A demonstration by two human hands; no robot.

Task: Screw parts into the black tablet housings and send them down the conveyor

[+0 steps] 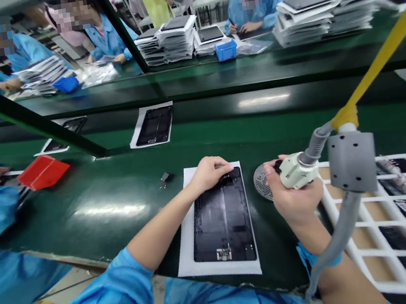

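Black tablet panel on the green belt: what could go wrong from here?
The bare left hand pressing on the black rectangular tablet panel could mark it or shift it on its white paper sheet. The grey hose of the pale green handheld tool in the right hand runs along the forearm and might drag or snag. The small loose black part lying on the green belt could get lost.

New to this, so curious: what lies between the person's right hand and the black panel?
In the head view, a round metal mesh disc lies on the green belt between the right hand and black panel.
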